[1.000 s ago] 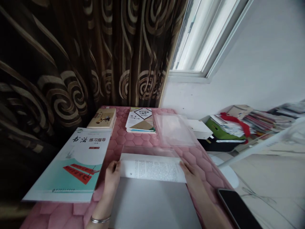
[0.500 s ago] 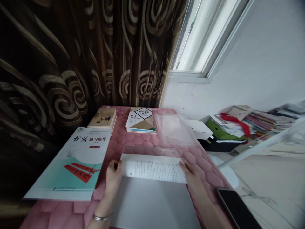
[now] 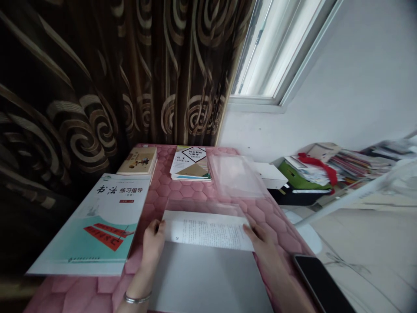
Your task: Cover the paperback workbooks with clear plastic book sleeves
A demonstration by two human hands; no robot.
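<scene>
A book lies in front of me on the pink quilted table [image 3: 182, 191], its plain grey cover [image 3: 208, 278] toward me and a printed white page [image 3: 208, 230] showing at the far end. A clear plastic sleeve [image 3: 202, 206] sticks out beyond that page. My left hand [image 3: 152, 248], with a bracelet on the wrist, grips the page's left edge, thumb on top. My right hand [image 3: 265, 248] rests with its fingers on the page's right edge.
A large teal and white workbook [image 3: 97, 221] lies at the left. Two more books [image 3: 138, 161] [image 3: 190, 163] and a clear plastic sheet [image 3: 237, 176] lie at the far end. A black phone [image 3: 321, 284] sits at the right edge. Curtain behind; cluttered shelf at right.
The view has shifted slightly. Both hands stay at the two side edges of the printed page, almost unmoved.
</scene>
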